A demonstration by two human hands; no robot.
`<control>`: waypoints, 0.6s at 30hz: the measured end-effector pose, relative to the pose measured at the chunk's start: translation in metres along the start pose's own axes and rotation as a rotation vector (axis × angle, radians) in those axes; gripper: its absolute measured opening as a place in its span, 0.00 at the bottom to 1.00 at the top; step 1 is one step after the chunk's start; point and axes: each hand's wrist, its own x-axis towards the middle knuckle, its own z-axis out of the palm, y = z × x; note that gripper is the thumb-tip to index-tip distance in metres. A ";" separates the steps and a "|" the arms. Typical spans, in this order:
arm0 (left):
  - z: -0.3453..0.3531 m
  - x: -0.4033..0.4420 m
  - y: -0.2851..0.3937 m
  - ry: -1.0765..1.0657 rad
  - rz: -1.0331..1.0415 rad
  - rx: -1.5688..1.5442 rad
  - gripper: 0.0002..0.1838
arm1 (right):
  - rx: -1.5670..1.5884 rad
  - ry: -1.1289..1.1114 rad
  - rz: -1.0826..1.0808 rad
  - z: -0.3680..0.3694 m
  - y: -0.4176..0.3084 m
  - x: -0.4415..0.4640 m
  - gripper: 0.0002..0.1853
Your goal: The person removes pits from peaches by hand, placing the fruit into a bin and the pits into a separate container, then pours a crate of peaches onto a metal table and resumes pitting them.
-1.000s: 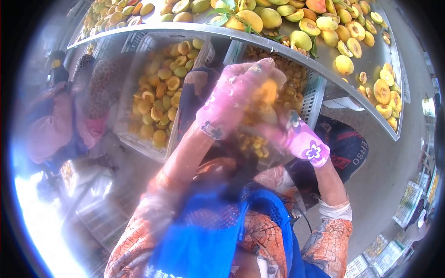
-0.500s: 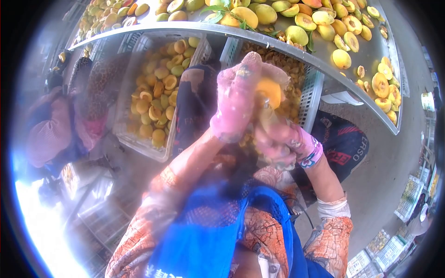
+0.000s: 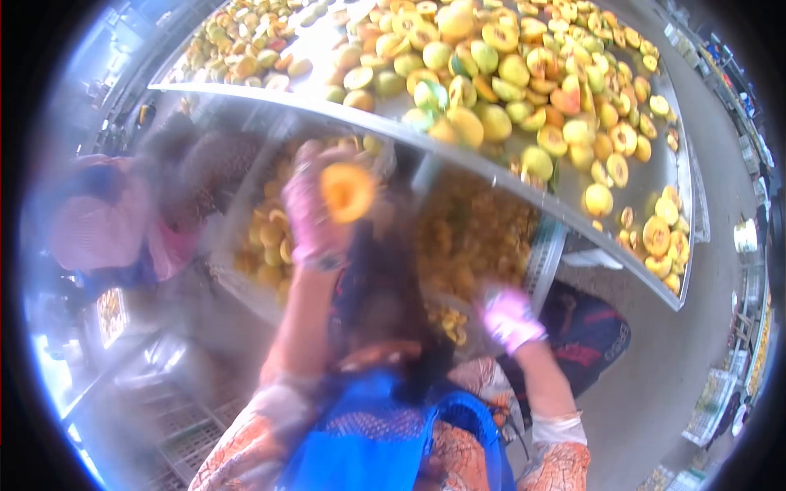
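A halved yellow fruit with a hollow centre is in my left hand, which wears a pink glove and is over the crate of fruit halves. My right hand, in a pink patterned glove, is blurred by motion near the lower right of the other crate, which holds small brownish-yellow pieces. Its fingers are smeared, so their grip cannot be made out. Beyond both hands, whole and halved fruits cover much of the metal table.
The table's raised metal edge curves across, above both crates. At the left sits another person in pink and blue. A white bucket and stacked crates stand at the far right.
My left hand has moved left with the halved fruit, away from my right hand. My right hand has gone slightly down. The view has shifted, showing more of the table.
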 end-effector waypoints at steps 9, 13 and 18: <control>-0.077 0.072 0.018 -0.029 0.530 1.381 0.28 | 0.077 -0.303 0.169 -0.012 -0.012 0.003 0.15; -0.003 0.147 0.001 -0.105 0.472 1.405 0.27 | 0.136 -0.277 0.174 -0.023 -0.017 0.020 0.16; 0.043 0.220 -0.032 -0.112 0.280 1.910 0.23 | 0.202 -0.263 0.177 -0.027 -0.022 0.032 0.16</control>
